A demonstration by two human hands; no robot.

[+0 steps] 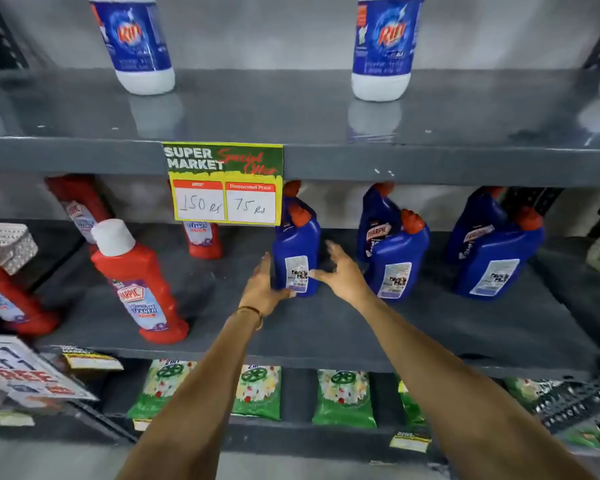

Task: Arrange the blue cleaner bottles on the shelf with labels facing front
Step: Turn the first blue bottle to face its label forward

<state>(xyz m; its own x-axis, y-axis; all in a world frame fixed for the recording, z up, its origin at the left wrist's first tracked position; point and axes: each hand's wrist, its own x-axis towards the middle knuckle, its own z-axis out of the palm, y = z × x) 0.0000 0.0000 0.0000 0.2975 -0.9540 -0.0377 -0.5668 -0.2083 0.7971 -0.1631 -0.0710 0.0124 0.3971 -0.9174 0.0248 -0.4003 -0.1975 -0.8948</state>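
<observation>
Several blue cleaner bottles with red caps stand on the grey middle shelf (326, 327) in three front-and-back pairs. The left front bottle (297, 245) shows its white back label. My left hand (262, 285) presses on its lower left side, fingers curled at the base. My right hand (340, 271) is at its right side, fingers spread, thumb touching the label. The middle front bottle (397, 261) and right front bottle (497, 265) also show back labels. The bottles behind, middle (376, 220) and right (473, 223), show Harpic front labels.
Red Harpic bottles (137, 282) stand on the left of the same shelf. A yellow price tag (224, 183) hangs from the shelf above, where white Rin bottles (136, 43) stand. Green packets (343, 398) fill the lower shelf. A "free" sign (18, 372) juts out lower left.
</observation>
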